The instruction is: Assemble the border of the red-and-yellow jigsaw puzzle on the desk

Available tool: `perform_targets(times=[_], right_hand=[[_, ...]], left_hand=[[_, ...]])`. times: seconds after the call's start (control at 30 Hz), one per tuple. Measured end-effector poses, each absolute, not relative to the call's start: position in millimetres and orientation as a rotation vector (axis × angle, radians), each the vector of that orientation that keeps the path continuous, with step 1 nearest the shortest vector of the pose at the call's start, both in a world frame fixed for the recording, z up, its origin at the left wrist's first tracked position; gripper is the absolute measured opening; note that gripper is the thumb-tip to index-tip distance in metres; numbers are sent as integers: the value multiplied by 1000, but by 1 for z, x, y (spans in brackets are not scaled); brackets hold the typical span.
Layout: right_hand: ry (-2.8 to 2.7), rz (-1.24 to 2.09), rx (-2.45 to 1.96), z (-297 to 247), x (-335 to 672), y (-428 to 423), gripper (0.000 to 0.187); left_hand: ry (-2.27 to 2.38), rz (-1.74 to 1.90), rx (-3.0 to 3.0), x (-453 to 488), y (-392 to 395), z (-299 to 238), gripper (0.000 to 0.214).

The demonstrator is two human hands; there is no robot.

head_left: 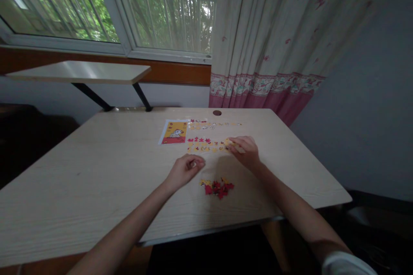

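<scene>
Both my arms reach over a light wooden table (97, 172). My left hand (185, 169) rests on the tabletop with its fingers curled shut; what is inside them, if anything, is hidden. My right hand (245, 150) lies at the right end of a row of red and yellow puzzle pieces (206, 145), fingers bent and pinched on a yellow piece (232, 146). A small heap of red and yellow pieces (218, 187) sits between my hands, nearer to me. A yellow and red reference picture (174, 132) lies farther back, with another row of pieces (213, 124) to its right.
A round cable hole (217, 113) is at the table's far edge. A wall-mounted shelf (80, 72) juts out at the back left under a window (106, 8). A floral curtain (274, 43) hangs at the right.
</scene>
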State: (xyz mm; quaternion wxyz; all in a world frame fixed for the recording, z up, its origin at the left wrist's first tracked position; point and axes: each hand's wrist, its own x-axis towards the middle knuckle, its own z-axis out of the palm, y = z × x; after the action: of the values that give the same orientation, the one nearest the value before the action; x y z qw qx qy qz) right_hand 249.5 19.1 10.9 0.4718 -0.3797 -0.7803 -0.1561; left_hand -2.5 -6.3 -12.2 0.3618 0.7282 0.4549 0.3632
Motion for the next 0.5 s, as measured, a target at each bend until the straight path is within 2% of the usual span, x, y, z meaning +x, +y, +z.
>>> perform_targets(times=[0.17,0.5], right_hand=[[-1767,-417,-1019,10,269,29,15],[-1823,-265,-1106,4,270,28,20]], left_hand=[[1094,833,2311,-6,-11,-3,18],[1023,729,2491,-9,-11,-6,15]])
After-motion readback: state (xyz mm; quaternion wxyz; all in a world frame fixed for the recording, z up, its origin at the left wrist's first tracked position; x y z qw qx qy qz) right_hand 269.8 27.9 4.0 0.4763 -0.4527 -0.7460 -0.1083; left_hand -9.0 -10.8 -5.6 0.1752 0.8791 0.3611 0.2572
